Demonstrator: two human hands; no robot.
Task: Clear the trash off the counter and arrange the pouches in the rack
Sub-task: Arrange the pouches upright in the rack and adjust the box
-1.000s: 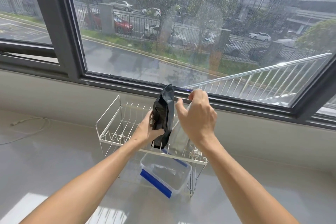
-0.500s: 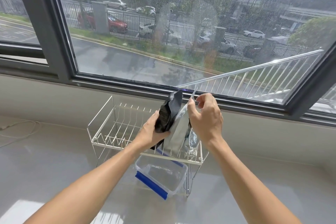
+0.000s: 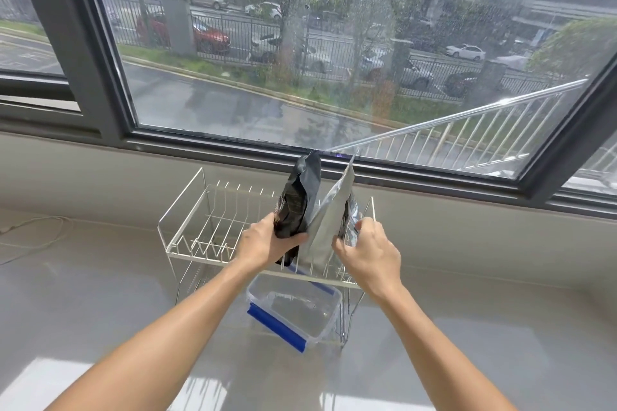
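I see a clear container (image 3: 293, 307) with blue clips sitting on the tabletop (image 3: 100, 310) under the wire rack (image 3: 200, 227), and a white cable (image 3: 36, 233) far left. A third pouch behind the silver pouch (image 3: 329, 227) is mostly hidden. My left hand (image 3: 263, 243) grips the black pouch (image 3: 295, 207) standing in the rack; my right hand (image 3: 367, 257) pinches the silver pouch's near edge, both pouches leaning apart.
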